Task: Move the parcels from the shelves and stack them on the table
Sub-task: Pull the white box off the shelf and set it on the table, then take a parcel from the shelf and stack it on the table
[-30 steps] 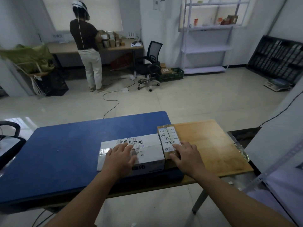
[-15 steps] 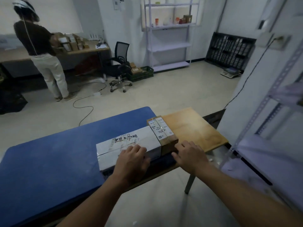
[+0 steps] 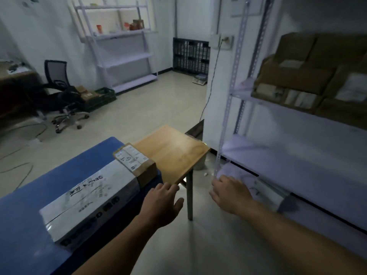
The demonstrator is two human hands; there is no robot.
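left hand [image 3: 162,201] and right hand [image 3: 230,193] have let go, both empty, fingers loose; white parcel [image 3: 89,199] and brown parcel [image 3: 137,163] sit touching on desk [image 3: 174,151], left of left hand; shelf parcels [image 3: 294,80] above-right of right hand, next fetch likely

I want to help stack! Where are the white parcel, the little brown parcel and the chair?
white parcel [image 3: 89,197], head view, on its top face.
brown parcel [image 3: 130,158], head view, on its labelled top.
chair [image 3: 56,73], head view, on its mesh back.
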